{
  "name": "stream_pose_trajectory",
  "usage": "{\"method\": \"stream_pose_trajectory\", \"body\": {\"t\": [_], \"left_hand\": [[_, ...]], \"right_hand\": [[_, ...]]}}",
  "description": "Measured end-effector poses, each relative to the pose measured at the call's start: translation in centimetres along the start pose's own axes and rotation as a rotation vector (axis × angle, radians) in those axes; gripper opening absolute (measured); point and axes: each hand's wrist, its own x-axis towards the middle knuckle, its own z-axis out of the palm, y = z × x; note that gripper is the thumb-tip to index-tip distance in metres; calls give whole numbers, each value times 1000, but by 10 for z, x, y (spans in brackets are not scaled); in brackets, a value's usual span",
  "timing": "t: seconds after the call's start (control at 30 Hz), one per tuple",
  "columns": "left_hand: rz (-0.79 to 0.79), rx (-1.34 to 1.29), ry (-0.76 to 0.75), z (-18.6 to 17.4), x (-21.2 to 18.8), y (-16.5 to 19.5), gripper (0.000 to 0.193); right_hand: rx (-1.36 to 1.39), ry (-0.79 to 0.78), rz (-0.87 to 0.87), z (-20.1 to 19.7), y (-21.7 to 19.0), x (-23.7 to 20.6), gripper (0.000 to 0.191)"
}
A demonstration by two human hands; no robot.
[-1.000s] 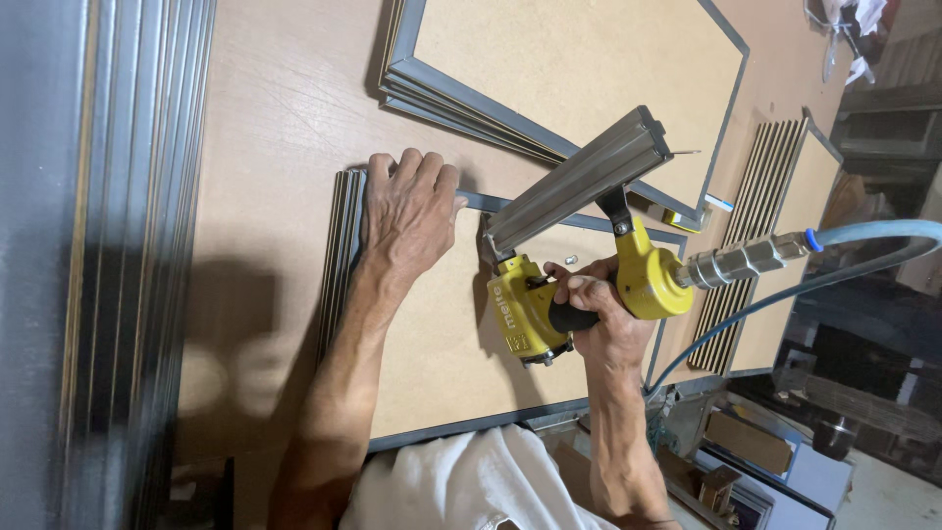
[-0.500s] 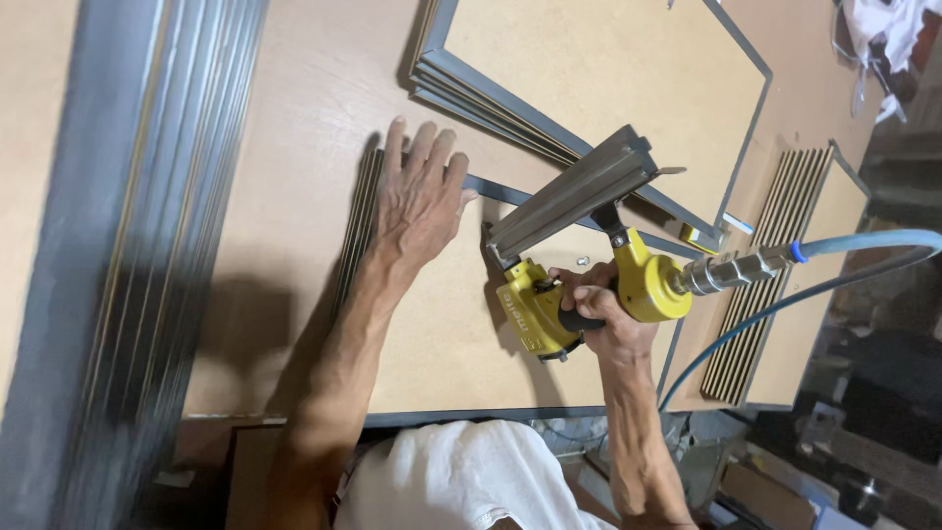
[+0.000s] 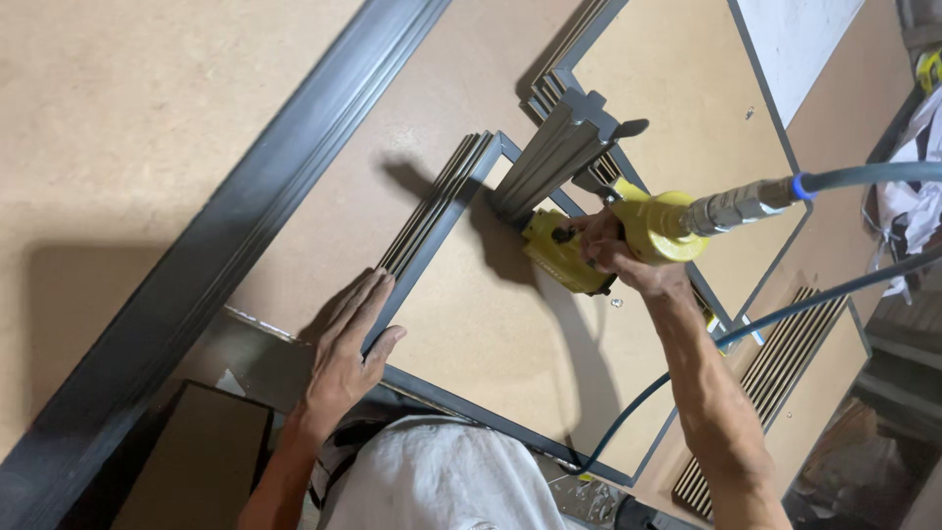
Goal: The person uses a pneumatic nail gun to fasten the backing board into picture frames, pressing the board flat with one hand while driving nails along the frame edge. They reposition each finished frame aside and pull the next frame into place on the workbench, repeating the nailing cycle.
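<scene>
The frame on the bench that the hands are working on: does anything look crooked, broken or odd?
Nothing stands out. The grey frame lies flat around its brown backing board, corners square. The left hand presses its side rail; the right hand holds the yellow nail gun at the top corner.

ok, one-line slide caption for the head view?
Left hand steadies a grey-framed fibreboard panel while the right hand presses a yellow pneumatic nail gun at its corner.
</scene>
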Motion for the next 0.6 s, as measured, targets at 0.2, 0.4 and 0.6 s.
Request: {"method": "stream_pose_trajectory", "body": {"t": [0.2, 0.4, 0.6], "left_hand": [[-25, -187, 82, 18, -5, -18, 45], [-55, -217, 62, 15, -5, -18, 44], [-4, -268, 87, 8, -4, -18, 43]], "right_hand": [[-118, -6, 97, 1, -16, 11, 9], [-194, -94, 122, -4, -16, 11, 13], [-67, -257, 14, 18, -2, -25, 12]]}}
